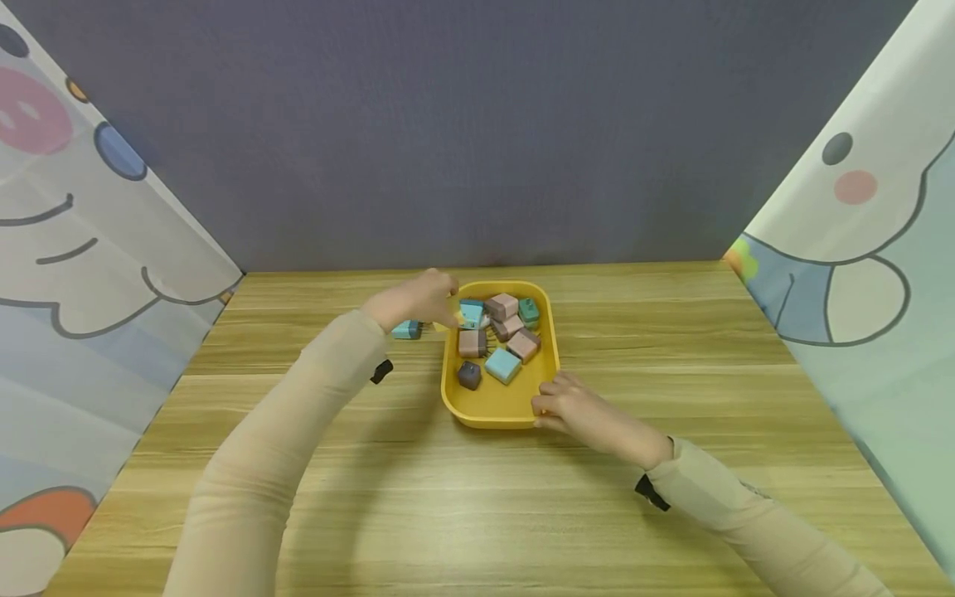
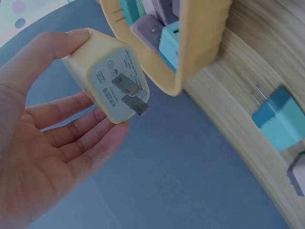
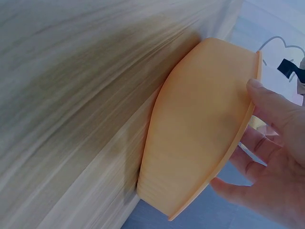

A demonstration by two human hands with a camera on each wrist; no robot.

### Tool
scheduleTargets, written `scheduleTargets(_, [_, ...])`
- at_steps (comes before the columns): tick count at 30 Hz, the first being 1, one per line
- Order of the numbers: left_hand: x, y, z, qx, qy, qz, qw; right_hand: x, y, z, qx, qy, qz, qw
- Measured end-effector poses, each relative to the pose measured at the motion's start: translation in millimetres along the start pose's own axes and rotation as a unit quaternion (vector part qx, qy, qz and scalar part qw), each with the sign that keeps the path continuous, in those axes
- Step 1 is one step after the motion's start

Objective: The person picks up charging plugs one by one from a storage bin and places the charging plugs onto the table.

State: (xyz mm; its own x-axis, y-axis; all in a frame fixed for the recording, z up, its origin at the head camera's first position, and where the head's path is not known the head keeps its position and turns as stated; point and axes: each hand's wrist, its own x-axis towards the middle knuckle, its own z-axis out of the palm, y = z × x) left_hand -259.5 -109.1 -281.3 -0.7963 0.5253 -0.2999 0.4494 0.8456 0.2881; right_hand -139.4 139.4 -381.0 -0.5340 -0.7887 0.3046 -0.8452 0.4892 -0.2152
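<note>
A yellow plastic bin (image 1: 498, 419) stands on the wooden table, holding several small charger plugs in pink, blue, green and dark purple. My left hand (image 1: 420, 300) is at the bin's left rim. In the left wrist view it pinches a pale yellow charger plug (image 2: 102, 71) between thumb and fingers, its two metal prongs pointing away from the palm. My right hand (image 1: 574, 408) grips the bin's near right corner. Thumb and fingers (image 3: 274, 105) lie over the rim in the right wrist view.
A blue charger plug (image 1: 406, 330) lies on the table left of the bin, partly behind my left hand. Beside it in the left wrist view is a pinkish charger plug (image 2: 298, 174), cut off by the frame. A dark grey panel (image 1: 477, 133) rises behind the table (image 1: 656, 332).
</note>
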Motion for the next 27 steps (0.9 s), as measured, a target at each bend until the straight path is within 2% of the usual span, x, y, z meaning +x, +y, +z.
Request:
scheduleTargets(8, [-14.1, -19.5, 0.7, -0.002, 0.038, -0.014, 0.9992, -0.8, 0.2, -0.2, 0.005, 0.000, 0.003, 1.0000])
scheduleTargets(13, [-21.9, -29.6, 1.1, -0.026, 0.031, -0.047, 0.9981, -0.6, -0.3, -0.5, 0.005, -0.005, 0.007, 1.0000])
scheduleTargets(20, [-27.7, -43.1, 2.7, -0.010, 0.043, -0.044, 0.9981, -0.1, -2.5, -3.1, 0.010, -0.019, 0.018, 0.9996])
scheduleTargets(27, [-36.5, -55.0, 2.7, -0.037, 0.045, -0.058, 0.9966, -0.6, -2.5, -2.0, 0.005, -0.013, 0.014, 0.9998])
